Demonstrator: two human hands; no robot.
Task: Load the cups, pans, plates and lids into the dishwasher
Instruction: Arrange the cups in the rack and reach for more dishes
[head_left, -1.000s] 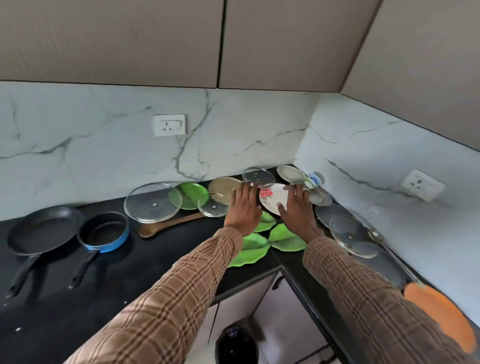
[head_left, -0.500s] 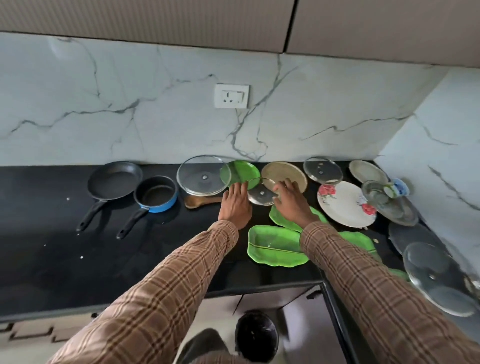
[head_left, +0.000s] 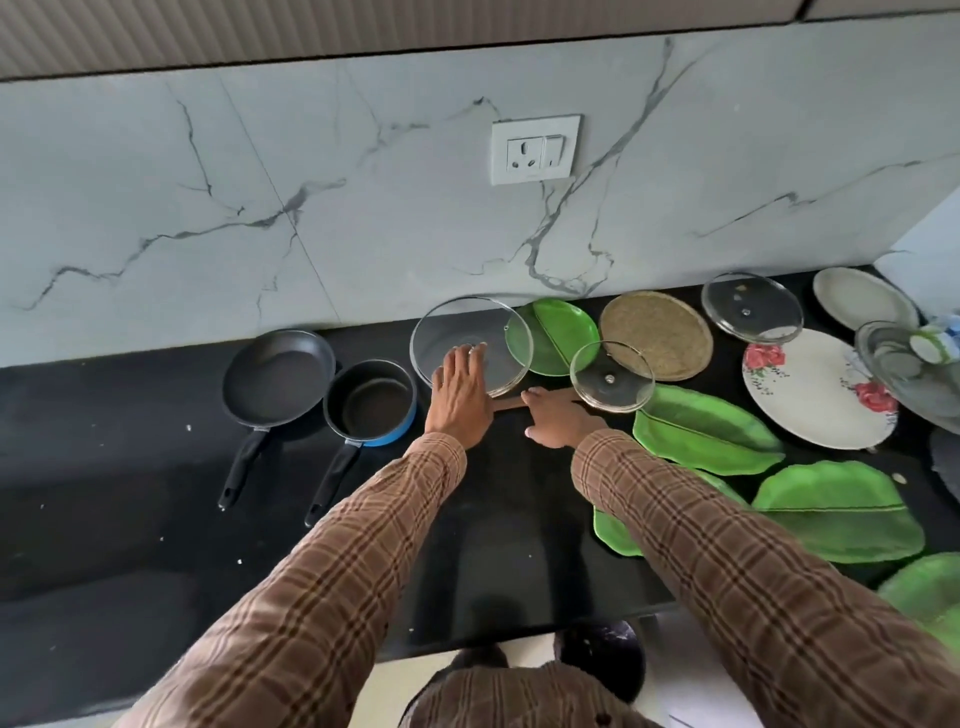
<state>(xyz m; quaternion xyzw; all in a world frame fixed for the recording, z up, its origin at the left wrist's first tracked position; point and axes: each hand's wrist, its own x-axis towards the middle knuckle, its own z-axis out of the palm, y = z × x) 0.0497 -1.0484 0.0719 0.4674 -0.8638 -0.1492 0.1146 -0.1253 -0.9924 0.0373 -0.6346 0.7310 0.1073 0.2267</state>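
My left hand (head_left: 460, 397) lies flat with straight fingers on the near part of a large glass lid (head_left: 498, 332) at the back of the black counter (head_left: 156, 519). My right hand (head_left: 558, 421) rests on a wooden handle (head_left: 506, 403) just in front of that lid, with its fingers pointing left. Left of my hands stand a black frying pan (head_left: 278, 376) and a blue saucepan (head_left: 371, 402). A small glass lid (head_left: 610, 382) sits right of my right hand, overlapping a round green plate (head_left: 556, 332).
To the right lie a brown round plate (head_left: 655, 335), another glass lid (head_left: 750, 306), a white plate (head_left: 862, 299), a floral plate (head_left: 818, 387) and green leaf-shaped plates (head_left: 706, 428). A marble wall with a socket (head_left: 535, 149) backs the counter.
Both hands have moved left, from the small lid and brown plate to the large glass lid and the wooden handle. The view has swung left and tilted down.
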